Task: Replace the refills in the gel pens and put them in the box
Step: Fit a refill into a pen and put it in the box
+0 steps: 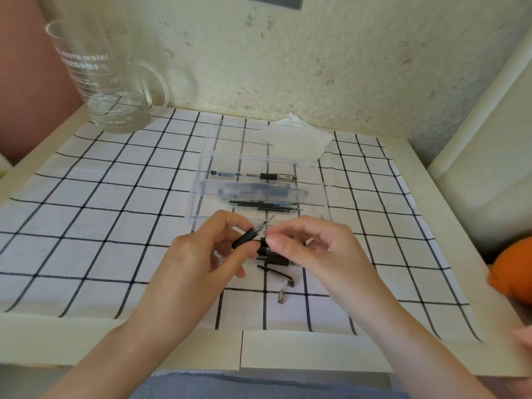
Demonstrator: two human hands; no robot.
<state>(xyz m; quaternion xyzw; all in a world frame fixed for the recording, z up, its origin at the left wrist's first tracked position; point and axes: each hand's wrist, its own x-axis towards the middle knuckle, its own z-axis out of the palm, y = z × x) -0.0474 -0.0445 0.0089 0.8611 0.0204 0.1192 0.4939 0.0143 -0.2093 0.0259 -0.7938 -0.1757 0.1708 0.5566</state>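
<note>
**Gel pen raised between both hands, just short of the box**

At the far left corner of the worktop [57, 341], a glass pitcher [106, 82] with a little water stands well apart from your hands. By judgement it plays no part in the job.

Your left hand [207, 254] carries the task's thing. Its grip is closed round the black lower barrel of a gel pen [247, 237], which is tilted with the metal point up and to the right, clear of the checked cloth [86, 226]. Held so, the tip end is presented to the other hand.

Just beyond the pen lies the clear box [198, 203], divided lengthwise.
- **Far compartment:** one assembled pen [253, 176] rests here.
- **Middle compartment:** blurred bluish items fill it.
- **Near compartment:** slim dark refills [264, 205] lie here, within easy reach for the swap.

Below the hands, loose pen parts [273, 259] lie on the cloth, with a black clip piece [276, 273] and a small metal tip [281, 296] nearer you. They suggest that other pens await reassembly. A crumpled tissue [299, 142] sits behind the box's right end.

Your right hand [311, 246] holds thumb and forefinger narrowly together just beside the pen's clear cone. Whether that grip touches the pen or pinches a small part cannot be told. The likely step is closing up the tip end before this pen goes into the box.

At the far right edge an orange object [509, 272] intrudes, unidentified.
</note>
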